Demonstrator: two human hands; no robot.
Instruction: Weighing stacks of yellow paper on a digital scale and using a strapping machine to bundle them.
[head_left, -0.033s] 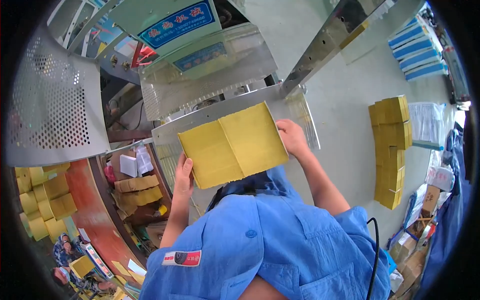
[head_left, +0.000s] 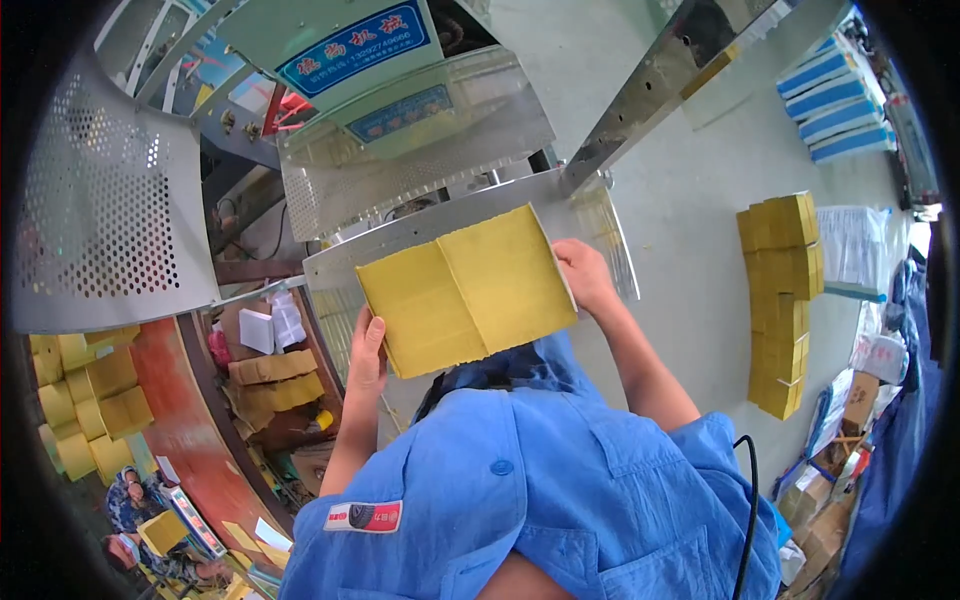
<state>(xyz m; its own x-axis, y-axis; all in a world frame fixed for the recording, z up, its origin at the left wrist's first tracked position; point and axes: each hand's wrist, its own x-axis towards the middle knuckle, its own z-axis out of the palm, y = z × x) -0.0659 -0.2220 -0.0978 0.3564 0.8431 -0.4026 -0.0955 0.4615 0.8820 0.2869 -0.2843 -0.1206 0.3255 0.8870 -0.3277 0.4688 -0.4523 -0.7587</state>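
A yellow cardboard sheet (head_left: 465, 290), creased across its middle, lies tilted in front of my body at the machine's metal table (head_left: 340, 262). Whether it is one sheet or a stack, I cannot tell. My left hand (head_left: 368, 352) grips its left edge, thumb near the lower corner. On the opposite edge, my right hand (head_left: 582, 272) is closed around the side, its fingertips partly hidden by the cardboard. Just beyond the sheet is the machine's clear plastic guard (head_left: 430, 135).
A perforated metal cover (head_left: 110, 200) and an open shelf (head_left: 275, 370) stand left. A slanted metal bar (head_left: 640, 95) rises at the far right of the machine. Bundled yellow cardboard (head_left: 780, 300) sits on the floor at right. Another person (head_left: 150, 510) is at lower left.
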